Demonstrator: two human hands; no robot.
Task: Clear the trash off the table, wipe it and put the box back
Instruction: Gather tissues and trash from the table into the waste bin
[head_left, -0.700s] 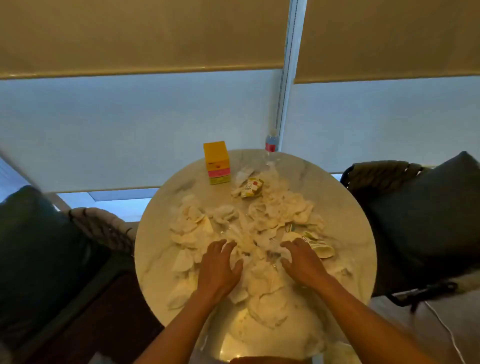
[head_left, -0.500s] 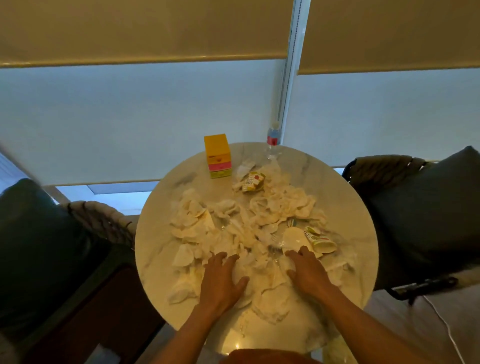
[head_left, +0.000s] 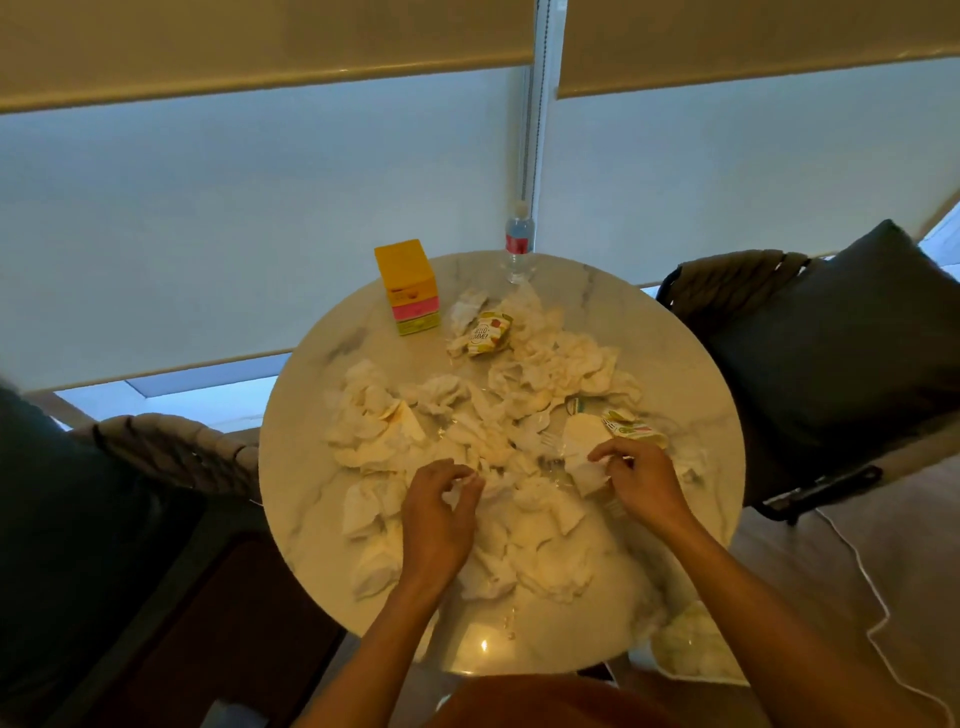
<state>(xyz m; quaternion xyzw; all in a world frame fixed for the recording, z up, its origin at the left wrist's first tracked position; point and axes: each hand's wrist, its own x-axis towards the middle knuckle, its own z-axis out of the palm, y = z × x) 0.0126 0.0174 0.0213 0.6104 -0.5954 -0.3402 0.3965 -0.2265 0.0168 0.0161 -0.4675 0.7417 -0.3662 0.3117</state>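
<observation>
I am at the very start: the round table (head_left: 311, 467) lies under crumpled tissues (head_left: 550, 374), nothing is wiped, and the box (head_left: 408, 286) stands at the far edge, left of the bottle (head_left: 518, 249). My left hand (head_left: 436, 514) has curled fingers gathering soft tissue near the middle; my right hand (head_left: 644, 480) pinches a flat white scrap, paper I think, though it is blurred. The top is glossy, veined like marble. The tissues are limp and creased; two printed wrappers (head_left: 483, 335) look crinkly. The box is stiff yellow card, square-edged.
</observation>
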